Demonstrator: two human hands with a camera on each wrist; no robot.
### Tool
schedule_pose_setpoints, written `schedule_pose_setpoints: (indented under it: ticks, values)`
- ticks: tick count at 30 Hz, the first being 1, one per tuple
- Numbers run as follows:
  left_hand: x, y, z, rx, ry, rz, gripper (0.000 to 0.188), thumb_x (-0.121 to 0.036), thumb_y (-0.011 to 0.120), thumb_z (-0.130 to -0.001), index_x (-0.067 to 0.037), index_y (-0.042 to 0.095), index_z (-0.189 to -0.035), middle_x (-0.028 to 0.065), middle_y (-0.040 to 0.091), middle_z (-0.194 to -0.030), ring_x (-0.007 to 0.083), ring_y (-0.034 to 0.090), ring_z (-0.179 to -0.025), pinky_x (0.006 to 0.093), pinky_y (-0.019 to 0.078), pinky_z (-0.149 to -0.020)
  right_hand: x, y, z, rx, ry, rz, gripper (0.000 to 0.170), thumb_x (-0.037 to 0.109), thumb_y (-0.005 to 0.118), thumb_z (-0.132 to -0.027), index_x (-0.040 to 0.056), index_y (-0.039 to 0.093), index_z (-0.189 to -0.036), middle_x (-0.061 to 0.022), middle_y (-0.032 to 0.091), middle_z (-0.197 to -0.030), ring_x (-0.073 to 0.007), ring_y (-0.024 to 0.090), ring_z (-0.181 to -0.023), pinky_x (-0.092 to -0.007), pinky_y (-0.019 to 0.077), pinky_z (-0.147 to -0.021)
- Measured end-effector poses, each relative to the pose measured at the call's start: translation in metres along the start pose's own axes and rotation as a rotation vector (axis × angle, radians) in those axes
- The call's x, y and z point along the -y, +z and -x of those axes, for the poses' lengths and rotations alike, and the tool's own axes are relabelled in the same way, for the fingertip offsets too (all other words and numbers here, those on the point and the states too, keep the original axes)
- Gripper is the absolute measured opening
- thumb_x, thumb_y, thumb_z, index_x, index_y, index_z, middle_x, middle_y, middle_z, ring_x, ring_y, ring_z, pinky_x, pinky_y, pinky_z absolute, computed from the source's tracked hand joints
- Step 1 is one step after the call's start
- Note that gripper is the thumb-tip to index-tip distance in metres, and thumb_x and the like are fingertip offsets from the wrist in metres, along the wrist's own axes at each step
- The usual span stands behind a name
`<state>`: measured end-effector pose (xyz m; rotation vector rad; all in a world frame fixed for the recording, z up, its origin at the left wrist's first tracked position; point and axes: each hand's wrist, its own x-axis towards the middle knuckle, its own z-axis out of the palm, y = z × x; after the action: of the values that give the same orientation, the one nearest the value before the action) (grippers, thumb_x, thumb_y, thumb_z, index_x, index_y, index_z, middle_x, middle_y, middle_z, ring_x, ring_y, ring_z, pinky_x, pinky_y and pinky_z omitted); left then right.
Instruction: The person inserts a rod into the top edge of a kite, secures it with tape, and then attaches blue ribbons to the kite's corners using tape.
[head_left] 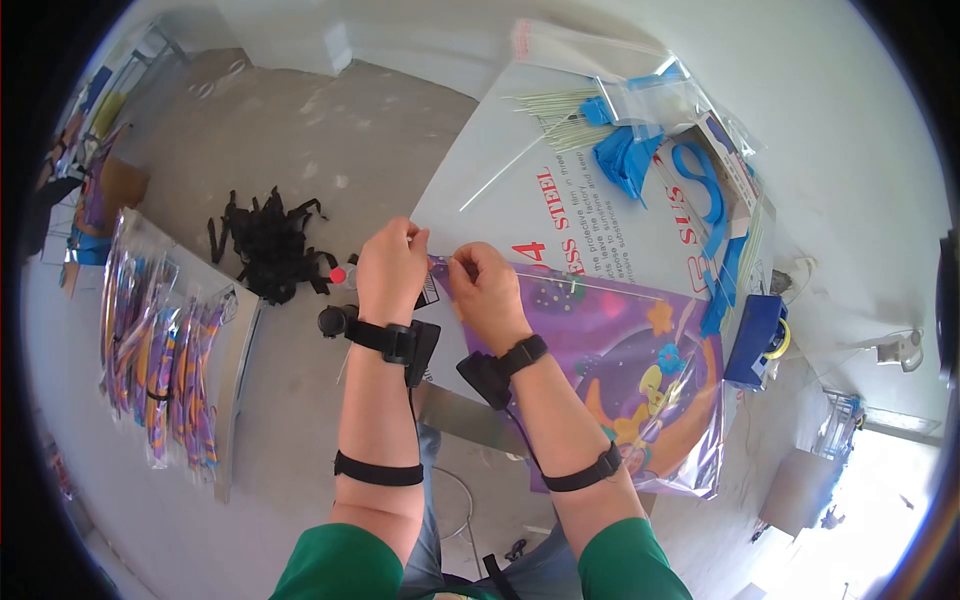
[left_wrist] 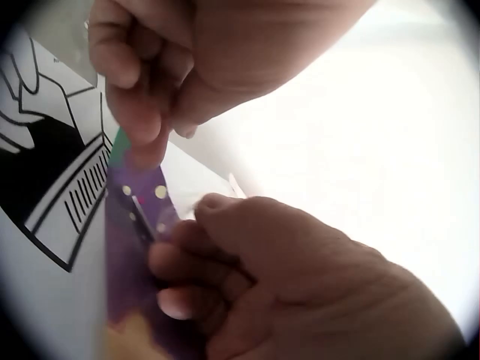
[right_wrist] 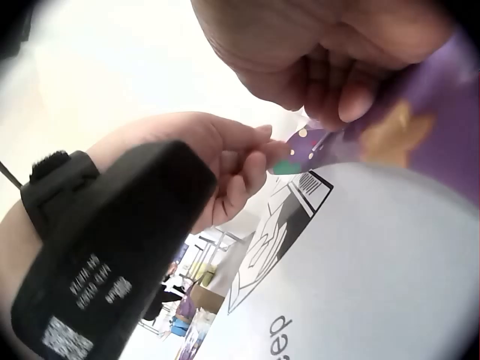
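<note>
The purple printed sheet (head_left: pixel 610 325) lies toward four o'clock in the head view, its narrow corner pinched in the left hand's (head_left: pixel 392 265) fingertips, while the right hand (head_left: pixel 488 297) grips just beside, fingers curled closed. From it, blue ribbon (head_left: pixel 730 275) lies toward one o'clock, a black heap (head_left: pixel 268 245) toward ten.

Table (head_left: pixel 455 182): pale grey top, red and black lettering (head_left: pixel 547 205) across it. Purple cartoon-printed sheet (head_left: pixel 590 340) spread on near part, lower end reaching past table edge. Farther up: thin pale sticks (head_left: pixel 562 120), clear plastic sleeve (head_left: pixel 650 105), folded blue strips (head_left: pixel 627 160), narrow box (head_left: pixel 737 180). Blue tape dispenser (head_left: pixel 752 342) at right edge. Floor (head_left: pixel 385 115): black strap heap (head_left: pixel 270 245).
</note>
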<state>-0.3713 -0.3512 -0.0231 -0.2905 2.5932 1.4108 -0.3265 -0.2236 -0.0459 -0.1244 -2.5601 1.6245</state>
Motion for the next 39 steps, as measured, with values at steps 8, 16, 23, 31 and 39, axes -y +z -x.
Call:
schedule_pose_setpoints:
  ticks: [8,16,23,31,39]
  values:
    - [0.004,0.003,0.003,-0.290,0.448,-0.269,0.016,-0.015,0.070,-0.074,-0.004,0.061,-0.081,0.0116,0.061,-0.085,0.0314,0.058,-0.088,0.0398,0.0464,-0.076,-0.006,-0.002,-0.002,-0.022,0.002,-0.008,0.008,0.008,0.061,-0.083,0.0006,0.058,-0.084,-0.0075,0.062,-0.072,-0.0131,0.060,-0.062,-0.0270,0.0485,-0.059]
    - [0.018,0.004,-0.001,-0.032,0.358,-0.259,0.012,-0.010,0.070,-0.068,-0.002,0.062,-0.073,0.0147,0.059,-0.080,0.0343,0.057,-0.083,0.0406,0.0456,-0.072,-0.008,-0.002,-0.004,0.002,0.072,-0.106,0.008,0.006,0.061,-0.081,0.0003,0.057,-0.083,-0.0121,0.061,-0.076,-0.0230,0.061,-0.065,-0.0322,0.0489,-0.061]
    - [0.011,0.009,0.003,-0.114,0.323,-0.352,0.013,-0.010,0.070,-0.069,-0.002,0.061,-0.071,0.0145,0.059,-0.078,0.0343,0.057,-0.083,0.0419,0.0460,-0.072,-0.009,-0.010,-0.004,0.031,0.214,-0.333,0.007,0.008,0.058,-0.085,0.0007,0.056,-0.084,-0.0059,0.062,-0.070,-0.0118,0.061,-0.064,-0.0265,0.0491,-0.060]
    - [0.021,0.037,0.013,-0.230,0.405,-0.594,0.053,-0.025,0.061,-0.084,-0.013,0.044,-0.133,0.0182,0.034,-0.142,0.0365,0.032,-0.131,0.0518,0.0285,-0.104,-0.018,-0.009,-0.005,0.023,0.169,-0.304,0.008,0.007,0.058,-0.086,0.0002,0.055,-0.084,-0.0048,0.062,-0.071,-0.0099,0.061,-0.066,-0.0241,0.0492,-0.062]
    - [0.029,0.042,0.014,-0.132,0.352,-0.732,0.057,-0.036,0.050,-0.092,-0.021,0.032,-0.143,0.0155,0.023,-0.149,0.0349,0.022,-0.138,0.0542,0.0190,-0.109,-0.014,-0.027,-0.001,0.057,0.228,-0.533,0.007,0.007,0.053,-0.092,0.0002,0.054,-0.090,-0.0051,0.061,-0.082,-0.0113,0.060,-0.073,-0.0245,0.0502,-0.069]
